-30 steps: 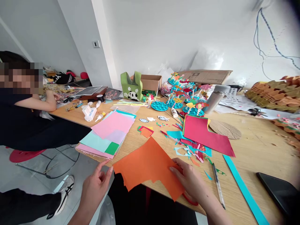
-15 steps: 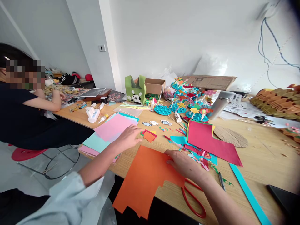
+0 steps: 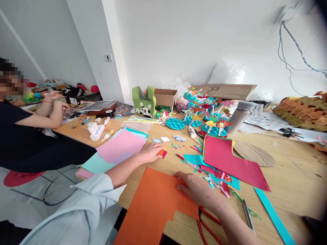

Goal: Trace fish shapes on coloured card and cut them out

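Observation:
My left hand (image 3: 150,153) rests over a small stack of orange and red paper pieces (image 3: 162,152), its fingers covering part of them; whether they grip it is hard to tell. My right hand (image 3: 192,187) lies with bent, parted fingers on the upper right part of a large orange sheet (image 3: 150,204). That sheet has cut-out edges and hangs over the table's front edge. Red-handled scissors (image 3: 208,224) lie partly beneath the orange sheet and my right forearm. Pink paper (image 3: 122,144) lies left of my left hand.
Red paper (image 3: 224,156), coloured scraps (image 3: 217,177), a pen (image 3: 248,216) and a blue strip (image 3: 274,216) lie to the right. Behind stand a green panda bag (image 3: 144,103), blue fish decorations (image 3: 195,114) and a steel flask (image 3: 238,117). A person (image 3: 22,126) sits at the left.
My left hand has moved down onto the small paper stack and now covers part of it. My right hand stays on the orange sheet. The view has shifted slightly.

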Available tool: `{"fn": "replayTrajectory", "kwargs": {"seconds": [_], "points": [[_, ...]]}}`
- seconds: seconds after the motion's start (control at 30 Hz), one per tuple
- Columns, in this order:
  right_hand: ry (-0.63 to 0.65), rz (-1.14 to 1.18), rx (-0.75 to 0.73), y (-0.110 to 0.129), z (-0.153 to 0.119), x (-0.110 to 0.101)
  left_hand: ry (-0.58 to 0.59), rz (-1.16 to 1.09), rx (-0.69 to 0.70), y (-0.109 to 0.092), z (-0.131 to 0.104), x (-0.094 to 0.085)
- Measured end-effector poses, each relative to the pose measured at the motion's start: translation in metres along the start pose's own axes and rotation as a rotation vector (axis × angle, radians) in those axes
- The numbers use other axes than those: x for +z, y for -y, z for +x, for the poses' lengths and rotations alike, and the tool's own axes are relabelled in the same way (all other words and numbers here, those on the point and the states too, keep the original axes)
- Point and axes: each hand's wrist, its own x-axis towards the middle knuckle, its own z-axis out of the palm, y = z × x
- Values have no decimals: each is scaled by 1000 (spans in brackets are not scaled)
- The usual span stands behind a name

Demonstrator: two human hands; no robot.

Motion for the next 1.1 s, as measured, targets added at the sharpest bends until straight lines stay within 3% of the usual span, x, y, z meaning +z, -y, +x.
{"fn": "replayTrajectory", "kwargs": {"seconds": [0.17,0.33,0.43,0.6,0.8,0.97,1.1], "points": [[-60,-12,-3,0,3,-1,-34,-12,17,-2,-2,-4],[-154,-96,14,-7,11,4,-71,-52,11,-7,-10,-20],[-194,-142,-12,-10,12,6,-70,-77,40,-22,-27,-31],[-192,-155,1,-9,10,5,-10,-51,158,-67,-76,-38],[-190,-28,41,-11,9,3,49,-66,120,-101,-122,-32],[-125,64,11,-10,10,2,11,-63,67,-107,-136,-18],[-218,23,60,-11,2,-7,-12,-32,35,-109,-142,-8]]}}
